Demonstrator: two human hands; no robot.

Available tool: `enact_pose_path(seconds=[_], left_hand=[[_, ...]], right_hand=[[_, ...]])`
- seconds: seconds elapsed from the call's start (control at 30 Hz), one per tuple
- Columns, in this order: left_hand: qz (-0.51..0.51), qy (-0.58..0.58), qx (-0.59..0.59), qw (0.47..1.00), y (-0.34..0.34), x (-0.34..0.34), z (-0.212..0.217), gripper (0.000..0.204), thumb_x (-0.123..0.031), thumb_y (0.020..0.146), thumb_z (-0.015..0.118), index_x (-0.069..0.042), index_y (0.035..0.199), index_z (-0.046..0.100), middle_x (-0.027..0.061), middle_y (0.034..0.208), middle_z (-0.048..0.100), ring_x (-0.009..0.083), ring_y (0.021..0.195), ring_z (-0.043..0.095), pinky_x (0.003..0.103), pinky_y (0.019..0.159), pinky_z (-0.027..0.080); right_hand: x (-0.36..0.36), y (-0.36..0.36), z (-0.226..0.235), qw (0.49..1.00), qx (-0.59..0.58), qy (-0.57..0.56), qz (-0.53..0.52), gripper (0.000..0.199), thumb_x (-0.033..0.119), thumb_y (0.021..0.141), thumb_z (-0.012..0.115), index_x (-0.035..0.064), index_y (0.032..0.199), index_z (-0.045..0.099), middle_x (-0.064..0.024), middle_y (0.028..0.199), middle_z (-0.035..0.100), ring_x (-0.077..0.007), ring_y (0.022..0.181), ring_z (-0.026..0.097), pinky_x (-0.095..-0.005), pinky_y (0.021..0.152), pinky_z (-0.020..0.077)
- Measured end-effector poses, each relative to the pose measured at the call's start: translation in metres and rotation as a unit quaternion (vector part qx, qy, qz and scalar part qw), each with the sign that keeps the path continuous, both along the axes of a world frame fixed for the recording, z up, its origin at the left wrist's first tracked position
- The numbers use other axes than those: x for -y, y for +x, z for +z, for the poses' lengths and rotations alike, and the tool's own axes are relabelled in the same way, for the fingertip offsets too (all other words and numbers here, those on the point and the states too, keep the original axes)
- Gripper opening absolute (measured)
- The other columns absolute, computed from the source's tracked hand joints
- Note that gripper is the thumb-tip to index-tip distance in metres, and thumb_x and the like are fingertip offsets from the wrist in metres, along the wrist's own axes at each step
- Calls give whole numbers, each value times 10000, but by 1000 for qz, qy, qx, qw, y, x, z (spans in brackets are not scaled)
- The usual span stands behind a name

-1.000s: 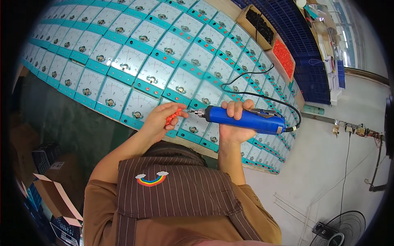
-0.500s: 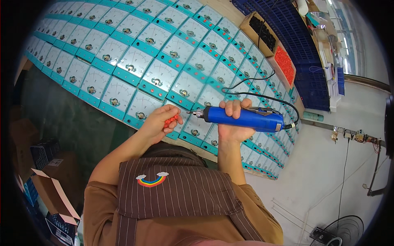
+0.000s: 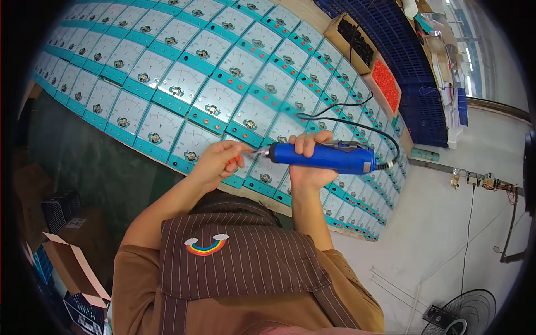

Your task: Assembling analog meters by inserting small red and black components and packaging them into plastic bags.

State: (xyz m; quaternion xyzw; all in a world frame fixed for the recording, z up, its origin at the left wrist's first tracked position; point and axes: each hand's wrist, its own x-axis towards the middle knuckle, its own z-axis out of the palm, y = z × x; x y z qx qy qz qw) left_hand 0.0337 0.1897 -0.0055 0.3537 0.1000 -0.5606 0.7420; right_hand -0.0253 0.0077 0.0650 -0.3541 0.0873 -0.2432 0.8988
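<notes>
My right hand (image 3: 309, 151) is wrapped round a blue electric screwdriver (image 3: 329, 158), held level with its tip pointing left. A black cord trails from its right end. My left hand (image 3: 216, 162) is closed on several small red plastic parts (image 3: 237, 161); its thumb and forefinger pinch at the screwdriver's tip, where motion blurs the detail. Both hands are above rows of panel meters (image 3: 214, 100) with white dials and teal lower strips. Black and red terminals sit on the strips of many meters.
Beyond the meters stand an open box of black parts (image 3: 352, 42) and a box of red parts (image 3: 385, 86). Dark blue crates (image 3: 416, 106) line the far right side. An open carton (image 3: 72, 262) is at lower left, a black fan (image 3: 463, 315) at lower right.
The screwdriver has moved left and slightly up, its tip now meeting my left fingers. My left hand stays nearly in place, still holding the red parts.
</notes>
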Motion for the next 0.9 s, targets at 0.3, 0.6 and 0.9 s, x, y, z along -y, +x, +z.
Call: enact_pose_path(seconds=[0.3,0.6,0.9], left_hand=[[13,19,34,999,-5,-11,-8,193,-151,920,483,8,994,562,22,709,524,29,523,398,162,413,274],[37,22,33,999,-7,-11,-5,176,-177,909,516,-3,919,542,18,673,517,30,479,380,169,394,247],[42,39,8,998,-13,13,-8,177,-195,913,517,-19,897,513,15,643,491,33,448,349,174,374,232]], right_hand=[[-2,13,-42,978,-23,-201,-43,674,697,779,341,45,856,490,-88,592,509,-221,577,503,-351,631,393],[-30,8,-49,966,-44,-253,41,632,603,875,332,-3,832,508,-122,657,575,-179,591,552,-278,579,445],[37,2,-9,985,-28,125,-113,542,584,829,323,80,841,523,-70,570,486,-210,547,441,-375,672,391]])
